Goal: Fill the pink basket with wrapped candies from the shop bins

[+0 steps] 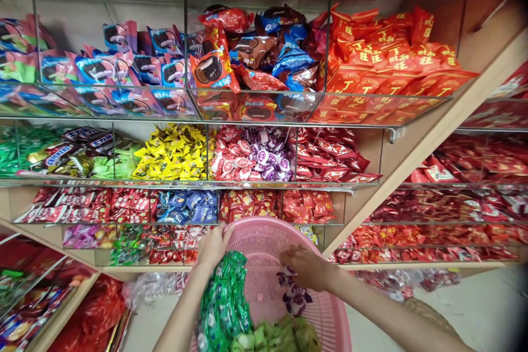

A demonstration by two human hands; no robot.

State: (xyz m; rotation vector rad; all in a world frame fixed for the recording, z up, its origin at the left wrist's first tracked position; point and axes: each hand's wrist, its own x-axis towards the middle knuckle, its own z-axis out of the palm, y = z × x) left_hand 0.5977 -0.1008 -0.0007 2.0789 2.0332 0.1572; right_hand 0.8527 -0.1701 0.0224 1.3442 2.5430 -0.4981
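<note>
A pink plastic basket (270, 225) with a perforated wall is in front of me at the bottom of the head view. My left hand (215, 245) is closed around its far-left rim. Inside the basket my right hand (307, 267) has its fingers curled, with purple-and-white wrapped candies (293, 294) at and just below them; some look blurred, and I cannot tell how many the hand holds. Green shiny wrapped candies (226, 297) fill the basket's left side. Paler green packets (276, 336) lie at its near end.
Glass-fronted wooden shelves hold sorted sweets, with yellow candies (173, 154), red-and-white candies (231, 154) and purple-and-white candies (268, 154) in the middle row. Red packets (388, 55) fill the upper right. Clear plastic bags (150, 289) and a red bag (93, 313) lie low on the left.
</note>
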